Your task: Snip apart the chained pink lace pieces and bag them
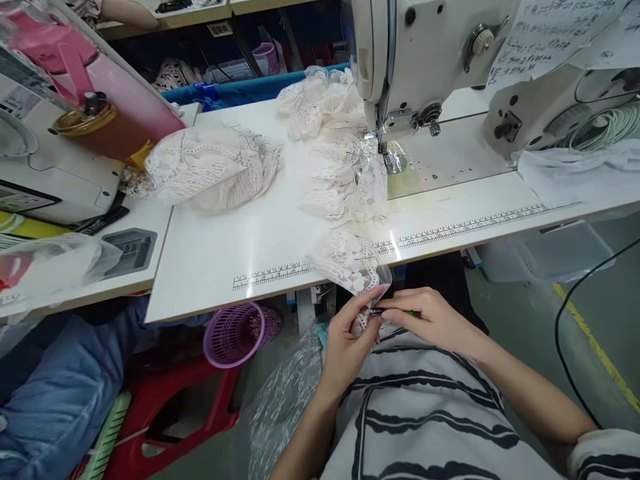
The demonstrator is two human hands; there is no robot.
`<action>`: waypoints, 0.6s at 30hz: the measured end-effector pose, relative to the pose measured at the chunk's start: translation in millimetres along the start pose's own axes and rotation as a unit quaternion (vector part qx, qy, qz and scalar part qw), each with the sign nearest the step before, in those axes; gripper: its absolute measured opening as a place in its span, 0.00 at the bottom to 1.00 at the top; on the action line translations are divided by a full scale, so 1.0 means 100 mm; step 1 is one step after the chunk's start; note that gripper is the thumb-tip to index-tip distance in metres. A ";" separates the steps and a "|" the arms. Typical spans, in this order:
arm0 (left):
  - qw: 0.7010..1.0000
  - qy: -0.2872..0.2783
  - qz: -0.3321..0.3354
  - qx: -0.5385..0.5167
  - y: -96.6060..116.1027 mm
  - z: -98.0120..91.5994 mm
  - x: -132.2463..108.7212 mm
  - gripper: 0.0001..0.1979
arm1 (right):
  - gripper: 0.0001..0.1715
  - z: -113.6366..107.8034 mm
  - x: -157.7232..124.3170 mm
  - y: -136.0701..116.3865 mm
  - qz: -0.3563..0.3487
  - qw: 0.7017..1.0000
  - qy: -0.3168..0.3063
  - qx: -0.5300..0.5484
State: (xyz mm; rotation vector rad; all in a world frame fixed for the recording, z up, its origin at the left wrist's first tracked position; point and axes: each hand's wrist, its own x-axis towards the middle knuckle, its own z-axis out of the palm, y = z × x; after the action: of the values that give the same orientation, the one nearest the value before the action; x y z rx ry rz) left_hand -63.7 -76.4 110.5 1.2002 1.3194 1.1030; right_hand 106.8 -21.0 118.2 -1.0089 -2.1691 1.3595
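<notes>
I am finding the bare left hand (353, 333) closing in a narrow pinch on a white patterned lace strip (345, 257), which is hanging over the near edge of the white ruler-marked tabletop (215, 243) and apparently running far toward the pale sewing machine (425, 60). The bare right hand (427, 313), just to the right, is gripping a slim dark-tipped tool with a green part (379, 311) (I am not making out its full shape). In my judgement, sound handling is meaning holding the lace flat, angling the tip clear of the left fingertips, and leaving slack toward the machine.
</notes>
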 end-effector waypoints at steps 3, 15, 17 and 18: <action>1.000 0.000 0.003 0.004 0.00 0.00 0.01 0.16 | 0.20 0.00 0.00 -0.01 0.009 1.000 -0.006 0.007; 1.000 0.007 0.002 -0.002 0.01 0.00 0.01 0.16 | 0.14 0.00 0.01 -0.02 0.021 0.998 0.007 0.051; 1.000 0.001 0.003 -0.005 -0.01 0.00 0.01 0.16 | 0.14 0.00 0.02 -0.02 0.015 0.998 0.007 0.056; 1.000 -0.002 0.004 -0.006 -0.02 0.00 0.01 0.16 | 0.14 0.01 0.02 -0.02 0.012 0.998 0.008 0.058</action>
State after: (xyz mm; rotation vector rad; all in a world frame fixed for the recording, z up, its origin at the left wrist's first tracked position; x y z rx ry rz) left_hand -63.5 -75.9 108.0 1.1986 1.3043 1.1127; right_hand 104.6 -20.7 119.8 -1.0005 -2.0477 1.4650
